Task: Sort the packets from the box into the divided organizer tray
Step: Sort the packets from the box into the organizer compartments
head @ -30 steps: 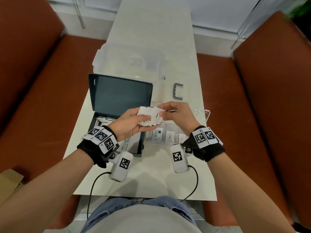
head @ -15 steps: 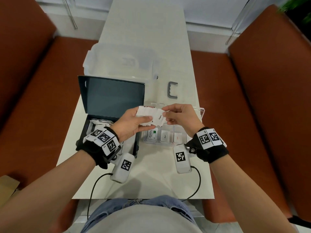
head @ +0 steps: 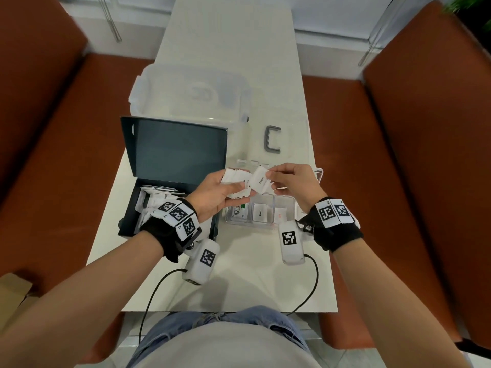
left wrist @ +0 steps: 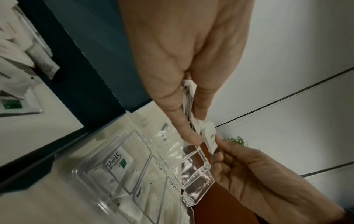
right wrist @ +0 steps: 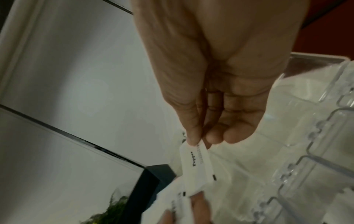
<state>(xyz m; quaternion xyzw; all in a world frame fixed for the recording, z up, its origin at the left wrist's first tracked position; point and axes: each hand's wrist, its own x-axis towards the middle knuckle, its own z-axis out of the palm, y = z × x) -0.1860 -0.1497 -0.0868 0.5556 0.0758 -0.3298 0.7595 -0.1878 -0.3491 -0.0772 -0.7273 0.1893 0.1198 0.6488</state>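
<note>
My left hand (head: 225,191) grips a fanned stack of white packets (head: 235,180) above the left end of the clear divided tray (head: 291,208). My right hand (head: 276,179) pinches one white packet marked Pepper (head: 259,180) by its top edge; its lower end still touches the stack. The right wrist view shows the Pepper packet (right wrist: 197,165) between thumb and forefinger. The tray (left wrist: 91,168) holds a Stevia packet (left wrist: 118,162) in its left cell, white packets in the others. The dark open box (head: 132,208) at left holds several packets (head: 152,199).
The box lid (head: 175,150) stands open behind the box. A clear plastic bin (head: 191,96) sits at the table's far side, a grey U-shaped clip (head: 272,139) right of it. Orange seats (head: 398,155) flank the narrow white table (head: 239,282). The tray's clear lid (left wrist: 199,183) is hinged open.
My right hand has drawn the Pepper packet a little to the right, out of the stack in my left hand. Both hands stay above the tray.
</note>
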